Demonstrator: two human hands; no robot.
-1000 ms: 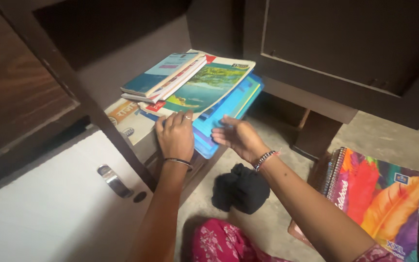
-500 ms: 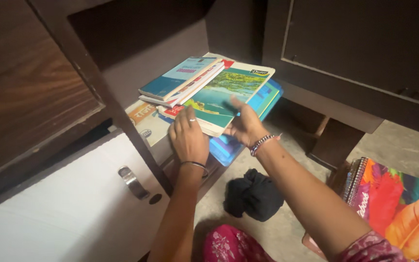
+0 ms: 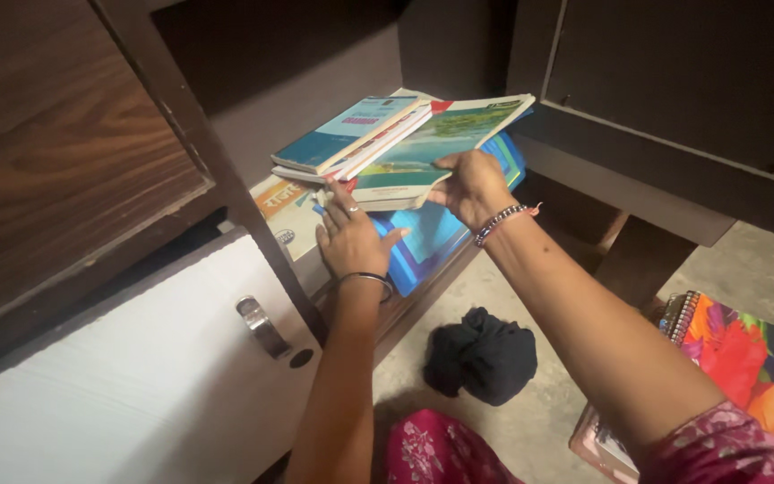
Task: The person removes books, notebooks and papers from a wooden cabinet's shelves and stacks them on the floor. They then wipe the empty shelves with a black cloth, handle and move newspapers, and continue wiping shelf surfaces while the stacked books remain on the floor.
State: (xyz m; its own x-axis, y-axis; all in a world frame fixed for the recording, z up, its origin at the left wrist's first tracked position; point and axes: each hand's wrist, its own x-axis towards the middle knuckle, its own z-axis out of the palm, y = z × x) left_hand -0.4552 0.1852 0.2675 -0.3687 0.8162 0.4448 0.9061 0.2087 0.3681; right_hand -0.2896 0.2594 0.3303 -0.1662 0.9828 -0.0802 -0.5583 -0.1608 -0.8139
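Two hands (image 3: 351,237) (image 3: 469,186) lift books (image 3: 405,148) off cabinet shelf (image 3: 315,116).

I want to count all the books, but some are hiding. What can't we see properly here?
Head view only:
- Lower books: mostly covered by the stack of books, left hand and right hand, so no sure count.
- Spiral notebook: cut off by the right edge.
- Back of the cupboard: too dark.
- Black cloth: bunched up, kind unclear.

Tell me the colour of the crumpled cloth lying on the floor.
Black; the cloth shows best in the head view, on the floor below the right hand.
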